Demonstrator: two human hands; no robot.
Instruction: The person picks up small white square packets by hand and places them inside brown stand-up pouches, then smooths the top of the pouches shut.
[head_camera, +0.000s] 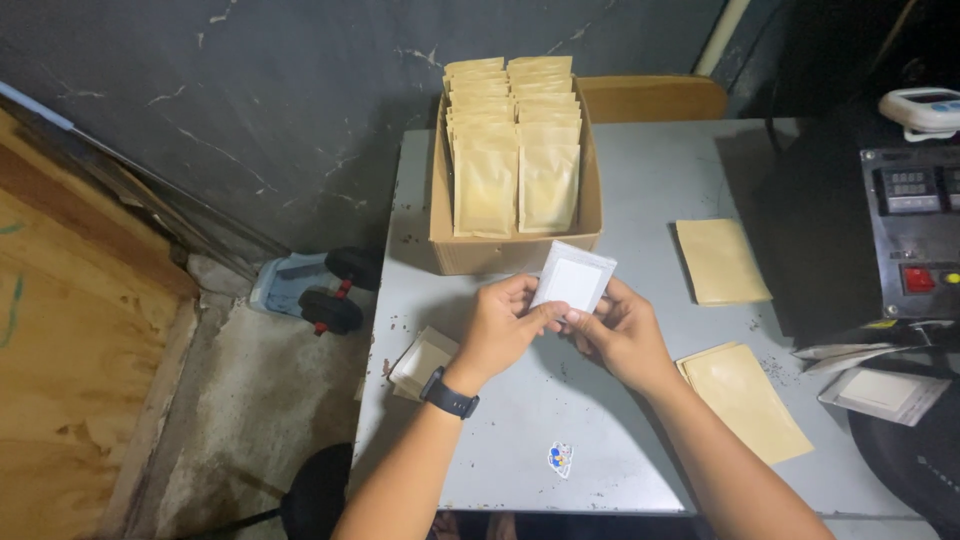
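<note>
Both hands, left hand (497, 328) & right hand (622, 335), fingers pinching white sachet (573, 279) w/ cardboard box (510, 250) just behind.

My work surface is a grey metal table (640, 170), scuffed and speckled with dark flecks near its left edge. At its far end sits an open cardboard box (510, 250), packed with two rows of upright tan pouches (515, 150). Right of the box, one flat tan pouch (720, 262) lies alone. Nearer me, on the right, two more tan pouches (748, 400) lie overlapping. At the left edge rests a small stack of pale packets (420, 362). A small coloured sticker (560, 459) lies near the front edge. A dark machine (915, 235) stands at the right side.
</note>
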